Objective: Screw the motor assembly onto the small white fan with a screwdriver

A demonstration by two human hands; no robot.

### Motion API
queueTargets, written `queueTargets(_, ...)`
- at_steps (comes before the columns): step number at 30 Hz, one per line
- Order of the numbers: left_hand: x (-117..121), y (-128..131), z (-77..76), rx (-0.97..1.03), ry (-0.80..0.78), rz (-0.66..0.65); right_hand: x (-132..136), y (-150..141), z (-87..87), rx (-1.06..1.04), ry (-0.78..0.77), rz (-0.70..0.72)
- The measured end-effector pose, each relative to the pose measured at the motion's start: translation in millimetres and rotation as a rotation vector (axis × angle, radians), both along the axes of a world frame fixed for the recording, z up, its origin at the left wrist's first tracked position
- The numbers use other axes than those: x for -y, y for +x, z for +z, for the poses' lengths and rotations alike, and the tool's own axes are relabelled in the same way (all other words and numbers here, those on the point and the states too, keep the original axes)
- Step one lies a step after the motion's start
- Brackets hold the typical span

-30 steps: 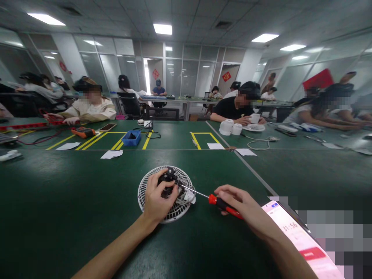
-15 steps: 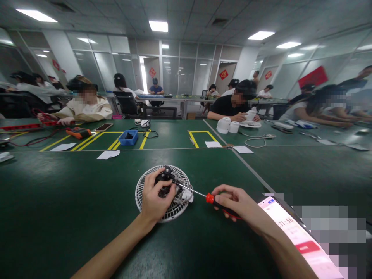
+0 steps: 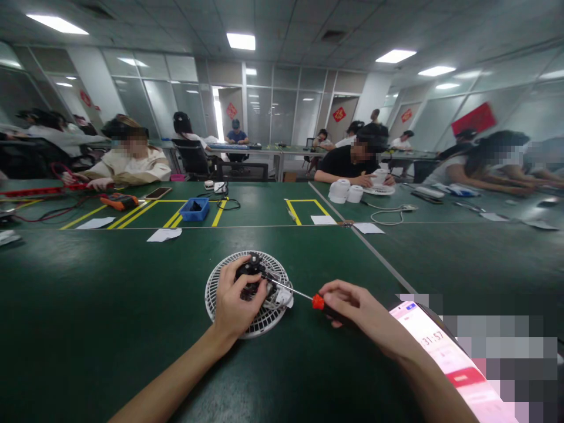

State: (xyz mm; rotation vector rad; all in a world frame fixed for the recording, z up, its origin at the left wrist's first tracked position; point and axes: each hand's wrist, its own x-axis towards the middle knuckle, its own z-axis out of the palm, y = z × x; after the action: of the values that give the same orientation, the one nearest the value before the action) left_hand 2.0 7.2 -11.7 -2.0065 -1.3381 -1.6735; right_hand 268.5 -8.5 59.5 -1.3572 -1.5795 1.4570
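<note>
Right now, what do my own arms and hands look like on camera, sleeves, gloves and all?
Your left hand and right hand are both ungloved. No sleeve shows along either forearm, and I see no watch, bracelet, ring, cable or marking. Fine detail, such as the nails, is too small to judge.

Pretty standard office-looking room: glass partition walls (image 3: 286, 100) across the back, bright ceiling panels (image 3: 241, 41) along the top of the frame, red diamond decoration (image 3: 339, 114) on a door upper right of center, black office chair (image 3: 190, 157) left of center, long green tabletop (image 3: 110, 294) up front.
</note>
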Motion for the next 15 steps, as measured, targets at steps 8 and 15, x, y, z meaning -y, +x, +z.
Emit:
queueTargets(8, 0.4, -0.1, -0.8, 0.002, -0.002, -0.001, 3.0, -0.4, 2.9, 0.037, -0.155, 0.045)
queueTargets(15, 0.6, 0.3, 0.5, -0.008, 0.003, 0.002, 0.7, 3.0, 8.9, 0.091, -0.094, 0.044)
